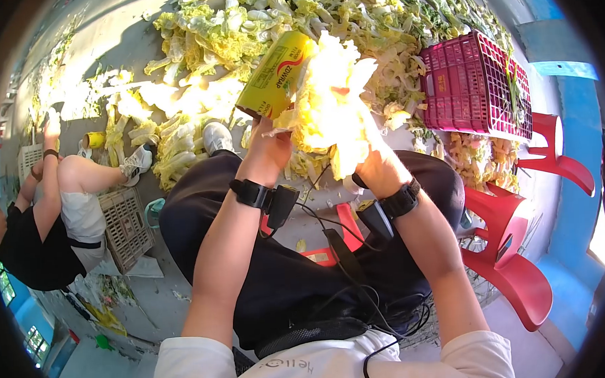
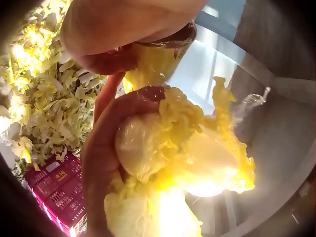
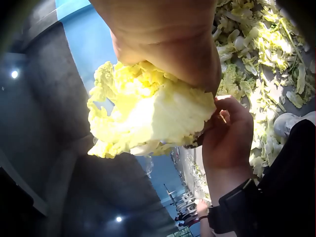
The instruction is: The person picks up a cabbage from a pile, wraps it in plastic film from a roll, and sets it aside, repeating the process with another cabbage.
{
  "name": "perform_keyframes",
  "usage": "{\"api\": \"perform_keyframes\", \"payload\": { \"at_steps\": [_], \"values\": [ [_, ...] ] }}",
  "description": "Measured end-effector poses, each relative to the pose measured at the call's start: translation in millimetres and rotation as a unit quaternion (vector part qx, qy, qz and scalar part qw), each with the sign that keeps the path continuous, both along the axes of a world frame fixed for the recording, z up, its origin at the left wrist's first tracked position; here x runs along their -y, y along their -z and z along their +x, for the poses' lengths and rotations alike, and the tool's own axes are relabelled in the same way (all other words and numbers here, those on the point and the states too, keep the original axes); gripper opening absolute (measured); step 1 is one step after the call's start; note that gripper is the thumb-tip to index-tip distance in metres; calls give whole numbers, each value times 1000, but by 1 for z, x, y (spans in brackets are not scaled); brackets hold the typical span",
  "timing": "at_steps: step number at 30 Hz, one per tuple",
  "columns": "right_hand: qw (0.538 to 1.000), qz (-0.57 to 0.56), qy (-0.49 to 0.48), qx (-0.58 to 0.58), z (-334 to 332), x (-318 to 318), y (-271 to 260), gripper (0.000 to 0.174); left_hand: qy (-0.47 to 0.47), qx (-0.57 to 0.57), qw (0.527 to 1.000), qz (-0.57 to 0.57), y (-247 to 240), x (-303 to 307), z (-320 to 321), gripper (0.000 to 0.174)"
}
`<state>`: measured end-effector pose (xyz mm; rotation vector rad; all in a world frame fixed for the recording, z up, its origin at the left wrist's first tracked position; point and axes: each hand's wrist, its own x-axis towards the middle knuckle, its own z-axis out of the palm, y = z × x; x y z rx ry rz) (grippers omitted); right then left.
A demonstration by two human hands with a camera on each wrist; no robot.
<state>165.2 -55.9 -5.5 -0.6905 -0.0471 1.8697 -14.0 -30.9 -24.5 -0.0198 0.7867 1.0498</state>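
A pale yellow Chinese cabbage [image 1: 333, 106], brightly sunlit, is held up in front of my knees. My right hand [image 1: 376, 152] grips it from the right; the left wrist view shows those fingers curled round the cabbage [image 2: 148, 148]. In my left hand [image 1: 271, 146] is a yellow roll of cling film [image 1: 276, 75] printed ZOWRAP, tilted and close against the cabbage's left side. Clear film [image 2: 254, 101] trails off the leaves in the left wrist view. Ruffled leaves [image 3: 148, 113] hang below my right hand in the right wrist view, partly hiding my left fingers.
Loose cabbage leaves [image 1: 208, 31] cover the floor ahead. A magenta crate [image 1: 473, 83] stands at the right, with red chairs [image 1: 501, 248] nearer. Another person [image 1: 47, 220] sits at the left beside a beige crate [image 1: 126, 227]. Black cables [image 1: 346, 254] hang between my forearms.
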Motion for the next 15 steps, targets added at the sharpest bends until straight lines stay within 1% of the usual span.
{"api": "perform_keyframes", "payload": {
  "at_steps": [2, 5, 7, 11, 12, 14, 15],
  "values": [
    [1000, -4, -7, 4, -5, 0, -17, 45, 32, -14, 999, 30, -11, -2, -1, 29],
    [1000, -6, -10, 20, -8, 2, -38, 46, 53, -23, 998, 6, -13, -8, -6, 23],
    [999, -8, -12, 33, -9, 2, -48, 46, 52, -48, 997, 24, 2, -7, -5, 22],
    [998, -16, -12, 62, -12, 3, -61, 46, -11, -138, 990, 11, 19, -11, -2, 22],
    [997, -19, -10, 74, -12, 4, -64, 46, -30, -169, 985, 12, 13, -11, 1, 22],
    [996, -33, 6, 84, -15, 8, -61, 47, -72, -240, 967, 41, -1, -15, 8, 23],
    [995, -39, 13, 89, -16, 6, -61, 47, -91, -223, 966, 88, -1, -16, 7, 32]
  ]
}}
